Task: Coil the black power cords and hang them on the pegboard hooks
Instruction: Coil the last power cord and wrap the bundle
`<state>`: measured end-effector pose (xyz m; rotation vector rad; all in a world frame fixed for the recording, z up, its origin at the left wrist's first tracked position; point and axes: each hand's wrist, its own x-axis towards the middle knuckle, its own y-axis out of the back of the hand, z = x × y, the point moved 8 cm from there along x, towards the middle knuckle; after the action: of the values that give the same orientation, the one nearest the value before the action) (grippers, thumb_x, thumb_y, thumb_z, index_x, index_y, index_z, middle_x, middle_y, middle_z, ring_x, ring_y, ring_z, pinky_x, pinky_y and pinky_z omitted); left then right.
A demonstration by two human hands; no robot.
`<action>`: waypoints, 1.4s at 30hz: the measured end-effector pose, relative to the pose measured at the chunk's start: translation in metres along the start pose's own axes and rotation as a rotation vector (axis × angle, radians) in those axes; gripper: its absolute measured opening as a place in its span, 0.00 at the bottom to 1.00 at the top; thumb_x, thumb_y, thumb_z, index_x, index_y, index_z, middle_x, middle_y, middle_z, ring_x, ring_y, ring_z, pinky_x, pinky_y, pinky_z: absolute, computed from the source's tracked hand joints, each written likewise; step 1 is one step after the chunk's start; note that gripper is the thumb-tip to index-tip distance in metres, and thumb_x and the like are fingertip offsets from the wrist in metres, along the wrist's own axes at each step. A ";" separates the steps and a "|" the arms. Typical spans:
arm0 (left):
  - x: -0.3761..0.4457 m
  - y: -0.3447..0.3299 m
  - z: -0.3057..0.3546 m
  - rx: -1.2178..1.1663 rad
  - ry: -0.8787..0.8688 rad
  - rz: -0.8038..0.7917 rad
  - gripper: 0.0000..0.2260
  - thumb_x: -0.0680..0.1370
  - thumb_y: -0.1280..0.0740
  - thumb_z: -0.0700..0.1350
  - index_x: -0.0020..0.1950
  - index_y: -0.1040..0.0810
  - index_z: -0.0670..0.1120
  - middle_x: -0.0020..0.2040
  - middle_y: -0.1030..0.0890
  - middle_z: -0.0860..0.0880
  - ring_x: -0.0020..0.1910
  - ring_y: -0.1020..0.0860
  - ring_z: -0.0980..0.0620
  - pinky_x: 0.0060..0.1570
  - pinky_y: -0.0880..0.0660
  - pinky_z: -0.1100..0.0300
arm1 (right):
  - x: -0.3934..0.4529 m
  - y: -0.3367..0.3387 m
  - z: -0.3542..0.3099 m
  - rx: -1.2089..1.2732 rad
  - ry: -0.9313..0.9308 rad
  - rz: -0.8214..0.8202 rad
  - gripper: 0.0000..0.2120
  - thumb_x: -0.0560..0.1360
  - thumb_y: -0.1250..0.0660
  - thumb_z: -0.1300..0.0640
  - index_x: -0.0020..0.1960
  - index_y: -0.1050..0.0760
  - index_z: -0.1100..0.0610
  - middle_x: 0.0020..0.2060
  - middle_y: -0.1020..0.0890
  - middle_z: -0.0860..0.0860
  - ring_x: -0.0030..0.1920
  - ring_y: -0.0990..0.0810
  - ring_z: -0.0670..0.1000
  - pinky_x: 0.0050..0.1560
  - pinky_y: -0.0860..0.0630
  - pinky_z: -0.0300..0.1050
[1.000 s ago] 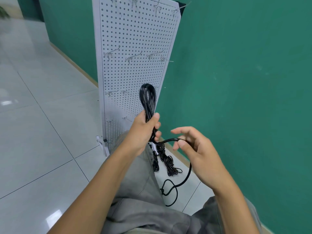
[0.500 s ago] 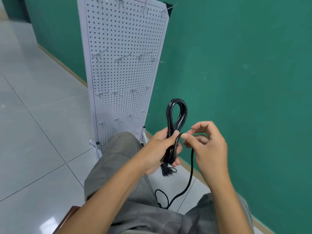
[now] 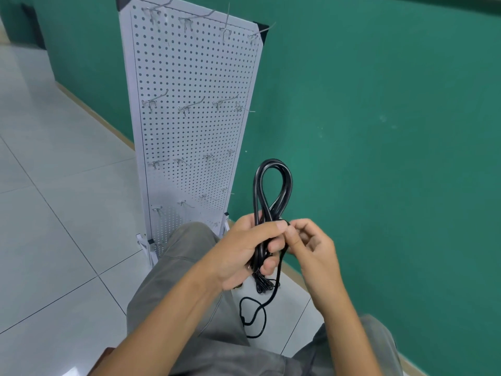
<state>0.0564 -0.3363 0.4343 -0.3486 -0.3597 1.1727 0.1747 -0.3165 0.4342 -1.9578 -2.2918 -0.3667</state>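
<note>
My left hand point(image 3: 250, 249) grips a bundle of black power cord point(image 3: 272, 185) at its middle, with a folded loop standing up above the fist. My right hand point(image 3: 309, 246) pinches the cord's loose tail right beside the left thumb. That tail hangs down between my knees and curls on the floor point(image 3: 253, 314). The white pegboard point(image 3: 189, 126) stands ahead on its feet against the green wall, with rows of bare metal hooks point(image 3: 187, 105). Another coiled black cord point(image 3: 264, 284) lies on the floor below my hands, partly hidden.
The green wall point(image 3: 379, 131) runs along the right, close to my right arm. Grey tiled floor point(image 3: 54, 213) spreads out to the left. My knees in grey trousers point(image 3: 187, 280) fill the lower middle, and the left knee hides the pegboard's lower edge.
My right hand has come in from the right with the loose tail and now meets the left thumb at the bundle. The view has tilted up, showing more of the pegboard.
</note>
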 end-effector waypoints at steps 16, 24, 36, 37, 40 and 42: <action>0.005 0.043 0.000 0.024 0.006 0.209 0.12 0.85 0.39 0.52 0.51 0.31 0.44 0.33 0.28 0.51 0.25 0.31 0.54 0.25 0.33 0.65 | -0.002 -0.006 0.013 0.323 -0.139 0.035 0.12 0.79 0.36 0.52 0.49 0.27 0.63 0.44 0.20 0.58 0.50 0.16 0.57 0.61 0.19 0.56; 0.015 0.036 -0.037 0.367 0.039 0.189 0.19 0.85 0.41 0.58 0.46 0.23 0.46 0.41 0.18 0.46 0.35 0.23 0.49 0.41 0.26 0.55 | 0.000 -0.010 -0.008 0.467 -0.174 0.128 0.14 0.87 0.47 0.53 0.54 0.27 0.61 0.64 0.18 0.55 0.66 0.20 0.48 0.61 0.21 0.37; 0.002 -0.008 -0.041 0.350 0.105 -0.175 0.15 0.87 0.44 0.53 0.48 0.21 0.53 0.40 0.18 0.47 0.34 0.20 0.46 0.49 0.24 0.47 | -0.008 -0.003 -0.025 0.334 -0.292 0.152 0.17 0.86 0.47 0.46 0.58 0.27 0.58 0.50 0.13 0.52 0.38 0.15 0.49 0.46 0.22 0.65; 0.001 -0.012 -0.043 0.311 0.110 -0.193 0.15 0.86 0.43 0.54 0.45 0.21 0.55 0.37 0.20 0.48 0.32 0.22 0.48 0.45 0.26 0.50 | -0.006 -0.001 -0.022 0.312 -0.280 0.159 0.16 0.85 0.44 0.45 0.60 0.27 0.57 0.52 0.13 0.52 0.44 0.13 0.47 0.49 0.19 0.61; -0.001 -0.019 -0.049 0.137 0.182 -0.236 0.13 0.85 0.41 0.52 0.45 0.23 0.51 0.34 0.26 0.49 0.27 0.27 0.51 0.37 0.26 0.55 | -0.002 0.003 -0.022 0.295 -0.226 0.135 0.21 0.77 0.32 0.44 0.65 0.31 0.52 0.52 0.13 0.50 0.55 0.14 0.50 0.61 0.21 0.57; -0.005 -0.027 -0.054 0.054 0.230 -0.286 0.12 0.85 0.41 0.52 0.45 0.30 0.46 0.33 0.28 0.50 0.25 0.29 0.53 0.36 0.26 0.56 | 0.001 0.002 -0.025 0.389 -0.207 0.065 0.24 0.75 0.30 0.48 0.67 0.30 0.55 0.57 0.15 0.56 0.58 0.15 0.56 0.61 0.20 0.58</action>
<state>0.1005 -0.3544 0.3980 -0.3672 -0.1695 0.8508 0.1744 -0.3219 0.4587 -1.9328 -2.1938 0.2816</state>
